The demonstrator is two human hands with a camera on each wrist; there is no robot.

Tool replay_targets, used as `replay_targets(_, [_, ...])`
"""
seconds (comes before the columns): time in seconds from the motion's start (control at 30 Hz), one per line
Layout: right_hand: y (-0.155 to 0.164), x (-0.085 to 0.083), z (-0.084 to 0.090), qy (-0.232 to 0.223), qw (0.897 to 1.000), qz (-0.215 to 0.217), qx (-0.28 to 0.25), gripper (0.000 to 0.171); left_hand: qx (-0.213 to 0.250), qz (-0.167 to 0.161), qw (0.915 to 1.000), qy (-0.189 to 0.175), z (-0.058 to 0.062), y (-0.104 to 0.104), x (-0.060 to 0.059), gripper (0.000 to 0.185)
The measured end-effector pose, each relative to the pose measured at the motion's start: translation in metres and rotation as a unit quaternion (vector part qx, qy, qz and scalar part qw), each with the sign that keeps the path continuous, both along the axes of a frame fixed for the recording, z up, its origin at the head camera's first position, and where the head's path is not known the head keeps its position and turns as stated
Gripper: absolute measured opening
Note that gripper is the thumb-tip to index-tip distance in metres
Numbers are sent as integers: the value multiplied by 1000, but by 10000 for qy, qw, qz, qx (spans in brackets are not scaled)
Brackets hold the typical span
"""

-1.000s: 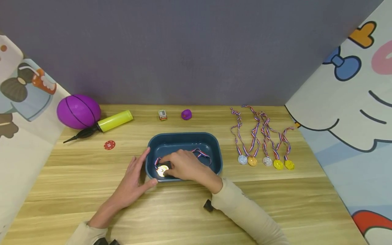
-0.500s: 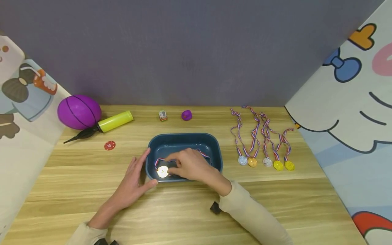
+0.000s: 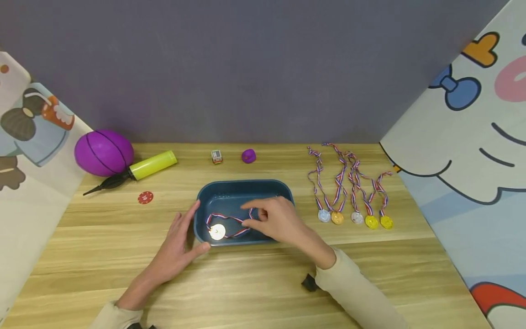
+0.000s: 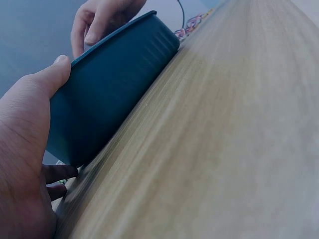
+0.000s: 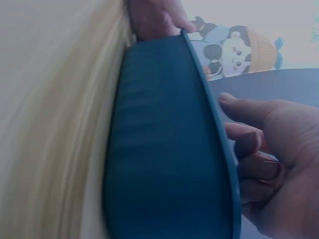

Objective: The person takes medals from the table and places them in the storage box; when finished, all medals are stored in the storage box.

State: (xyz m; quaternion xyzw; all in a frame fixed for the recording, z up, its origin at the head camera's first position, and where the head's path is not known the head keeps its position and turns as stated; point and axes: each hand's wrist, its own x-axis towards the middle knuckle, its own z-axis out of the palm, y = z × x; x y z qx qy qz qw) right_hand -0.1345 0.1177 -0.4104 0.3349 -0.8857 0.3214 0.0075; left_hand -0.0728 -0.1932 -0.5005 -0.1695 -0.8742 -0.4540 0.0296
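Note:
In the head view a dark blue plastic basin (image 3: 230, 184) stands on the table. Inside it lies a gold medal (image 3: 217, 231), its striped ribbon (image 3: 223, 215) looped out to the right. My left hand (image 3: 174, 251) touches the basin's left end, fingers long and spread, thumb at the front left corner; the left wrist view has the thumb against the rim. Over the basin's right half is my right hand (image 3: 277, 220), thumb and forefinger apart with nothing seen between them, the other fingers bent. It hides part of the ribbon and the basin's right side.
Several medals with ribbons (image 3: 355, 183) lie on the right. At the left are a purple ball (image 3: 104, 153), a yellow hand pump (image 3: 153, 165) and a red chip (image 3: 145, 197). A small box (image 3: 216, 156) and a purple object (image 3: 248, 156) lie behind the basin.
My right hand has moved right, away from the gold medal, and its thumb and forefinger have come off it. More of the ribbon now shows. The left hand stays put.

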Motion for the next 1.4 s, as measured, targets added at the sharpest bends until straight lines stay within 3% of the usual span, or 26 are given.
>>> replay_targets(0.13, [13, 5, -5, 132, 9981, -345, -489, 28, 14, 22, 10000, -37, 0, 0, 1, 109])
replay_targets(0.3, [31, 12, -12, 378, 9875, -826, -1285, 22, -6, 44, 10000, -45, 0, 0, 2, 108])
replay_targets(0.5, [53, 14, -23, 979, 9751, -916, -1768, 23, -21, 48, 10000, -26, 0, 0, 1, 108])
replay_targets(0.63, [68, 15, -31, 1116, 9681, -1010, -2002, 28, -38, 36, 10000, 18, 0, -1, 1, 108])
replay_targets(0.87, [92, 17, -39, 1380, 9597, -1377, -2025, 31, -36, 25, 10000, 55, 0, 0, 2, 107])
replay_targets(1.1, [116, 16, -48, 1145, 9557, -1832, -2000, 30, -23, 22, 10000, 68, 0, 1, 2, 107])
replay_targets(1.4, [146, 8, -62, 1355, 9539, -2155, -1591, 33, -55, 64, 10000, 49, 1, 2, 2, 107])
